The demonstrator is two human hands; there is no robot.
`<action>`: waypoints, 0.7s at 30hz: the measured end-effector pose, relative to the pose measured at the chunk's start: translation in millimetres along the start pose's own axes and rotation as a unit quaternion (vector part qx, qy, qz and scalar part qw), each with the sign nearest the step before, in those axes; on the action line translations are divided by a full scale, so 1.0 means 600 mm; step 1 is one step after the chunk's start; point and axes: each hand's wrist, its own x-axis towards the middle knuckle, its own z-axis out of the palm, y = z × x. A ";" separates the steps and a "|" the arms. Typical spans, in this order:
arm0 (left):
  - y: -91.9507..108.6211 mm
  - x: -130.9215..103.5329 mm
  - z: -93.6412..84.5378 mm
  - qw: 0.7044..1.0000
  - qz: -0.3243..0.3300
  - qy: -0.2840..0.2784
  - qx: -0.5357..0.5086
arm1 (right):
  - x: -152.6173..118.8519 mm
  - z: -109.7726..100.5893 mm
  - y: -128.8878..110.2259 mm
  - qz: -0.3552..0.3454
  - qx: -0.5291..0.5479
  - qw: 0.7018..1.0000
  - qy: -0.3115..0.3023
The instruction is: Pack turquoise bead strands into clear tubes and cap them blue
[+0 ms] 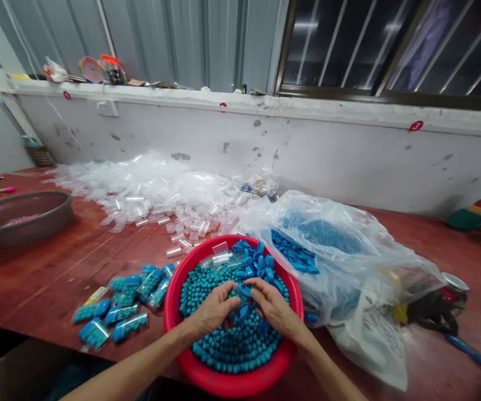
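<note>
Both hands meet over a red basin (173,348) holding many teal beads (232,356). My right hand (271,306) pinches a blue plastic cap (244,289) between thumb and fingertips. Close beside it, my left hand (217,306) has its thumb and fingers drawn together; what lies between them is too blurred to make out. More blue caps (259,259) are heaped at the basin's back right, on top of the beads. A few clear plastic sleeves (221,256) rest at its back edge. Left of the basin lie several bead-filled clear packs with blue caps (126,312).
A large pile of clear sleeves (152,184) spreads along the wall. At right, an open plastic bag (340,250) holds more blue caps, with a white cloth bag (374,340) in front. A grey basin (52,214) stands at far left on the red table (98,242).
</note>
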 end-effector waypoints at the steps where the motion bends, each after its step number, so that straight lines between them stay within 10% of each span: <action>1: -0.003 -0.001 0.000 1.000 0.006 0.004 0.005 | -0.003 0.000 -0.007 -0.018 -0.033 0.999 -0.006; 6: -0.013 -0.007 0.001 1.000 0.019 0.006 0.001 | -0.014 0.001 -0.027 -0.066 -0.125 0.990 0.004; 21: 0.005 -0.022 0.009 0.996 0.023 0.027 -0.076 | -0.006 0.049 -0.010 0.015 0.064 0.990 0.129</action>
